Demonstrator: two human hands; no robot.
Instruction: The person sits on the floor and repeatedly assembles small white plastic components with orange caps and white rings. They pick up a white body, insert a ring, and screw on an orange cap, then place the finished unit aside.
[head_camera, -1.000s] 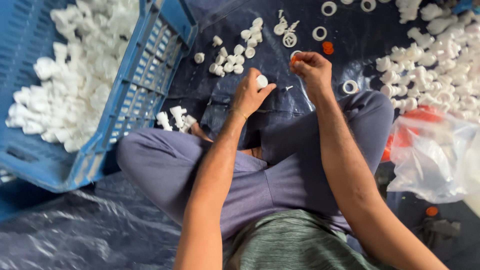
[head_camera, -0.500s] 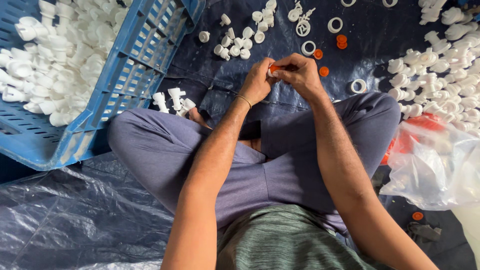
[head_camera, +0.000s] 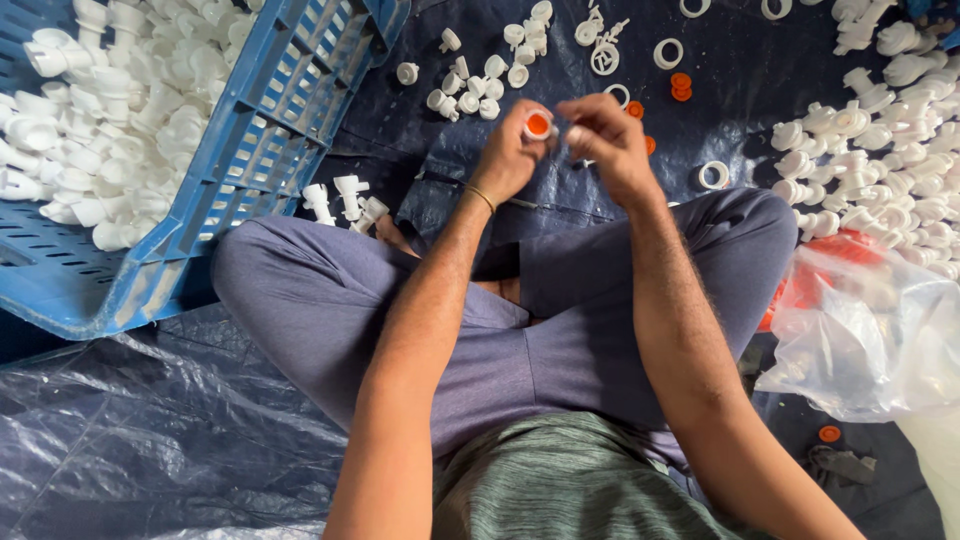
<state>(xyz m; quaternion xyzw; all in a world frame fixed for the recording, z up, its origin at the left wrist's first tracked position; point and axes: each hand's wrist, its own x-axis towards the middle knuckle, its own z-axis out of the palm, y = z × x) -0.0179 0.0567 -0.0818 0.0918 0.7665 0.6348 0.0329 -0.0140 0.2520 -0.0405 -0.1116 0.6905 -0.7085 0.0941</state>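
Sitting cross-legged on a dark blue tarpaulin (head_camera: 420, 150), a person is seen from above with both hands raised over the knees. A small white plastic cap with an orange insert (head_camera: 538, 125) is pinched between the thumb and fingertips of the left hand (head_camera: 515, 150), its orange face turned up toward the camera. The right hand (head_camera: 605, 140) is held just beside it, fingers curled and pressed together at the tips; whether something tiny is gripped there cannot be told, as the fingertips are blurred. A thin bracelet (head_camera: 481, 197) is worn on the left wrist.

A blue slatted crate (head_camera: 270, 150), filled with white plastic fittings (head_camera: 110, 110), is tilted against the left knee. Three white fittings (head_camera: 345, 198) lie just beside the crate's wall. Ahead of the hands, a cluster of small white caps (head_camera: 475, 85) is scattered on the tarpaulin, with white rings (head_camera: 668, 53) and loose orange discs (head_camera: 681, 86) near them. A large heap of white parts (head_camera: 880, 150) is spread at the right, and a clear plastic bag (head_camera: 870, 330) rests beside the right knee.
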